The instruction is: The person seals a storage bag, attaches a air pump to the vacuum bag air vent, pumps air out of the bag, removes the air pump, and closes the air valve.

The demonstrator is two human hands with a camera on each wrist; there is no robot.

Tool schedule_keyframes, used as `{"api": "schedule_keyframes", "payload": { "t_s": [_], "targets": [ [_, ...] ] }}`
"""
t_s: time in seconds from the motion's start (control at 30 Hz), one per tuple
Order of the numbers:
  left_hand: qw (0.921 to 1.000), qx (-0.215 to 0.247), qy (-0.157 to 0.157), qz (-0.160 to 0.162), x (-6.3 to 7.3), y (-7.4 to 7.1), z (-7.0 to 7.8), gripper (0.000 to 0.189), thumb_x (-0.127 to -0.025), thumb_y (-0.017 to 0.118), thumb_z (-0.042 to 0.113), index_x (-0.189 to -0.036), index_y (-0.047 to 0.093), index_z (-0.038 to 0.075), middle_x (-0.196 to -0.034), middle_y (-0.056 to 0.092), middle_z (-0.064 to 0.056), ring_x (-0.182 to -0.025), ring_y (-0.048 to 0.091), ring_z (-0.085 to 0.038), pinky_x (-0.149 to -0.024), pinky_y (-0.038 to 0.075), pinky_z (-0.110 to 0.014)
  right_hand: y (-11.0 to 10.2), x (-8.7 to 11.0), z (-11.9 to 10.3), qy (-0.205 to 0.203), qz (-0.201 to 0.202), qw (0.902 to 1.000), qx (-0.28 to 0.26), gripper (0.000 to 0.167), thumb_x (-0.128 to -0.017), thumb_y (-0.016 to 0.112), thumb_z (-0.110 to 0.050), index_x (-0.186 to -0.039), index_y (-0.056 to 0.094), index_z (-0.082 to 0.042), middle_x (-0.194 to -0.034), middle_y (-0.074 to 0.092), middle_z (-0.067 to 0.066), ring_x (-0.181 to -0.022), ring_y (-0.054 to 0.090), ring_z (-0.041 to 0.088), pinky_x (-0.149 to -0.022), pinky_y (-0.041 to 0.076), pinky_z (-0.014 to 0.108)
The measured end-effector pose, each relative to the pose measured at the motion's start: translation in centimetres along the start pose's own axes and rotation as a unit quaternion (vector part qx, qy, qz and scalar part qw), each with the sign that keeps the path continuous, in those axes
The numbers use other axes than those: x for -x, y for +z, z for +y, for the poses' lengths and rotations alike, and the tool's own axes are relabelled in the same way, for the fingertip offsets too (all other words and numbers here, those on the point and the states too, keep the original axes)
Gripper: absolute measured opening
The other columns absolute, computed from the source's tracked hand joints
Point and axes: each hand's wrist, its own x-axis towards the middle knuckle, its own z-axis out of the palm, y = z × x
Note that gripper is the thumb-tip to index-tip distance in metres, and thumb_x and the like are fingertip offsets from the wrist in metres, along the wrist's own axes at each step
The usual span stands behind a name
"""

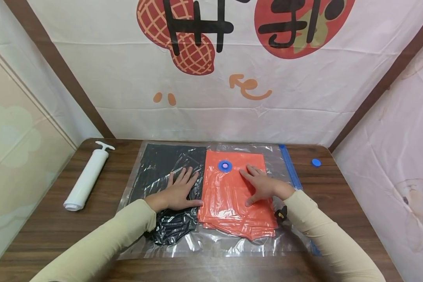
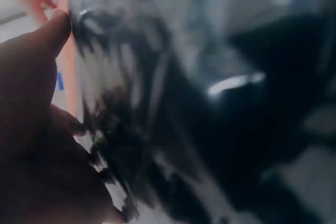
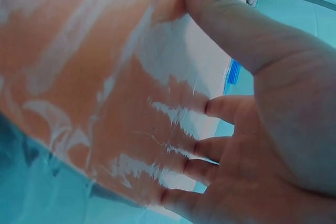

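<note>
A clear plastic vacuum storage bag (image 1: 229, 248) lies flat on the table, with folded black fabric (image 1: 172, 156) in its left half and folded red fabric (image 1: 223, 196) in its right half. My left hand (image 1: 177, 194) rests with spread fingers over the black side, its thumb reaching the edge of the red. On the right part of the red fabric, my right hand (image 1: 262, 185) lies with fingers extended, touching the plastic. A round blue valve (image 1: 225, 166) sits on the bag left of that hand. Both wrist views show fingers against shiny plastic.
A white hand pump (image 1: 88, 176) with a T-handle lies at the table's left. Along the bag's right side runs a blue zip strip (image 1: 290, 166). A round blue cap (image 1: 316, 162) is at the far right. Printed curtains (image 1: 211, 121) hang behind the table.
</note>
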Motion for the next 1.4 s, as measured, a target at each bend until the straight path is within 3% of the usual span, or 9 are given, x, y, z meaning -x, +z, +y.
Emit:
{"api": "schedule_keyframes", "payload": {
  "t_s": [0.2, 0.47, 0.6, 0.73, 0.9, 1.03, 1.17, 1.27, 1.4],
  "targets": [
    [0.9999, 0.004, -0.002, -0.013, -0.7, 1.5, -1.5, 0.108, -0.091, 0.054, 0.074, -0.165, 0.003, 0.014, -0.169, -0.013, -0.014, -0.154, -0.016, -0.035, -0.114, -0.016, -0.068, 0.0, 0.0, -0.1, -0.010, 0.005, 0.9999, -0.004, 0.112, -0.079, 0.088, -0.039, -0.163, 0.019, -0.010, -0.168, 0.005, 0.022, -0.154, 0.005, 0.045, -0.111, 0.032, 0.067],
    [0.9994, 0.018, 0.013, -0.026, -0.4, 0.9, -1.1, 0.110, -0.090, 0.052, 0.077, -0.164, 0.004, 0.010, -0.169, -0.012, -0.019, -0.154, -0.016, -0.039, -0.113, -0.019, -0.067, -0.5, 0.1, 0.6, -0.036, 0.000, 0.9988, -0.034, 0.108, -0.082, 0.086, -0.041, -0.162, 0.022, -0.008, -0.167, 0.006, 0.025, -0.153, 0.005, 0.046, -0.114, 0.028, 0.066],
    [0.9994, 0.013, 0.010, -0.032, -0.2, 0.5, -0.6, 0.107, -0.093, 0.053, 0.073, -0.164, 0.005, 0.009, -0.168, -0.010, -0.020, -0.154, -0.014, -0.040, -0.113, -0.017, -0.068, -1.5, 0.4, 1.4, -0.067, 0.033, 0.9956, -0.057, 0.085, -0.088, 0.080, -0.038, -0.154, 0.040, 0.000, -0.159, 0.032, 0.027, -0.145, 0.032, 0.045, -0.111, 0.036, 0.063],
    [0.9991, 0.003, 0.002, -0.042, 0.0, 0.1, -0.2, 0.104, -0.095, 0.056, 0.067, -0.164, 0.005, 0.008, -0.168, -0.011, -0.020, -0.154, -0.013, -0.040, -0.114, -0.015, -0.068, -2.9, 0.9, 2.5, -0.088, 0.115, 0.9863, -0.079, 0.061, -0.095, 0.074, -0.030, -0.140, 0.055, 0.006, -0.138, 0.058, 0.024, -0.125, 0.056, 0.041, -0.100, 0.049, 0.057],
    [0.9990, 0.007, 0.000, -0.044, 0.0, 0.2, -0.4, 0.107, -0.094, 0.053, 0.072, -0.164, 0.005, 0.007, -0.168, -0.011, -0.020, -0.154, -0.014, -0.039, -0.114, -0.017, -0.067, -5.0, 2.3, 5.0, -0.079, 0.222, 0.9656, -0.109, 0.041, -0.098, 0.070, -0.017, -0.131, 0.063, 0.007, -0.126, 0.065, 0.026, -0.113, 0.064, 0.040, -0.089, 0.055, 0.050],
    [0.9990, 0.010, 0.001, -0.043, 0.0, 0.3, -0.6, 0.108, -0.093, 0.052, 0.074, -0.164, 0.005, 0.007, -0.168, -0.011, -0.020, -0.154, -0.014, -0.039, -0.114, -0.017, -0.067, -6.2, 3.7, 7.5, -0.034, 0.308, 0.9411, -0.137, 0.031, -0.099, 0.068, -0.016, -0.123, 0.067, 0.005, -0.115, 0.070, 0.024, -0.102, 0.067, 0.034, -0.082, 0.054, 0.036],
    [0.9989, 0.004, -0.007, -0.046, -0.1, 0.3, -0.6, 0.108, -0.093, 0.053, 0.073, -0.164, 0.004, 0.009, -0.169, -0.011, -0.019, -0.154, -0.014, -0.039, -0.114, -0.016, -0.067, -6.5, 4.7, 10.6, 0.026, 0.377, 0.9099, -0.172, 0.036, -0.101, 0.067, -0.023, -0.123, 0.066, 0.006, -0.114, 0.068, 0.024, -0.092, 0.063, 0.010, -0.075, 0.047, 0.017],
    [0.9987, -0.006, -0.012, -0.049, -0.1, 0.2, -0.5, 0.106, -0.094, 0.054, 0.071, -0.164, 0.003, 0.010, -0.169, -0.012, -0.018, -0.154, -0.014, -0.038, -0.115, -0.015, -0.068, -6.3, 5.2, 12.9, 0.079, 0.410, 0.8871, -0.197, 0.043, -0.100, 0.067, -0.027, -0.127, 0.063, 0.007, -0.118, 0.065, 0.026, -0.089, 0.055, 0.000, -0.072, 0.044, 0.013],
    [0.9985, -0.016, -0.016, -0.050, 0.0, 0.1, -0.3, 0.104, -0.094, 0.055, 0.068, -0.164, 0.003, 0.011, -0.169, -0.012, -0.017, -0.154, -0.013, -0.038, -0.115, -0.013, -0.069, -5.7, 5.5, 15.5, 0.161, 0.421, 0.8618, -0.233, 0.060, -0.099, 0.068, -0.033, -0.139, 0.052, 0.008, -0.128, 0.057, 0.031, -0.105, 0.057, 0.022, -0.084, 0.047, 0.030]
  ]
}}
